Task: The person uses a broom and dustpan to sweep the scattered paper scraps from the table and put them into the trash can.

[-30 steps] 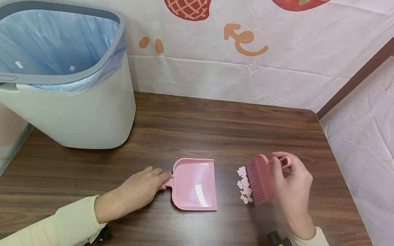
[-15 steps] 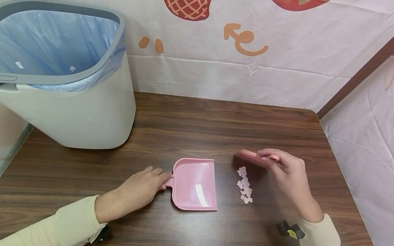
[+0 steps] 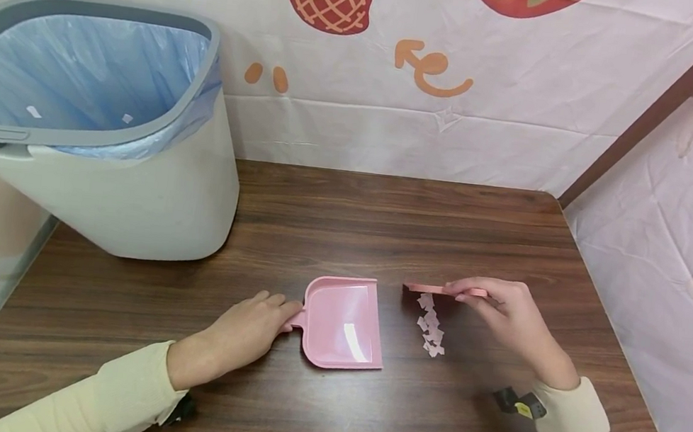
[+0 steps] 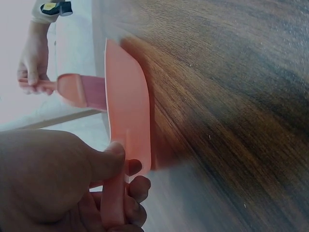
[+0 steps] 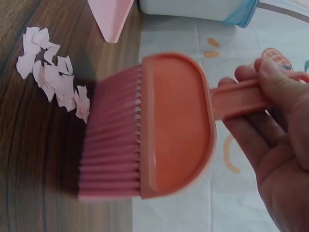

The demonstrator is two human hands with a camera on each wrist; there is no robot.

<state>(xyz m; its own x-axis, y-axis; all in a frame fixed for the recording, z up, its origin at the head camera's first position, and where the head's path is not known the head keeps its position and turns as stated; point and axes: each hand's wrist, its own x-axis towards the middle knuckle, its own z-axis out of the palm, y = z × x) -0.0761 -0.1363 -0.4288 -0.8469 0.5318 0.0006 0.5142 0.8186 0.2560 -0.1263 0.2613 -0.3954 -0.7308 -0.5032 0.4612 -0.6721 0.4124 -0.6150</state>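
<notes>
My left hand (image 3: 246, 333) grips the handle of a pink dustpan (image 3: 337, 322), which lies on the table with its open edge facing right. In the left wrist view, thumb and fingers curl round that handle. My right hand (image 3: 511, 317) holds a pink hand brush (image 5: 178, 128) by its handle, its bristles pointing down at the far end of a small row of torn paper scraps (image 3: 430, 325). The scraps lie on the wood, a short gap to the right of the dustpan. In the right wrist view the bristles are beside the nearest scrap; whether they touch cannot be told.
A grey bin (image 3: 174, 203) with a blue liner (image 3: 93, 73) stands at the back left; a few white scraps cling inside it. The brown wooden table (image 3: 398, 215) ends at a white printed curtain (image 3: 509, 142) behind and on the right.
The brush has moved from the right side of the scraps to their far end, turning so its narrow edge shows from above. The left hand, dustpan and scraps have stayed put.
</notes>
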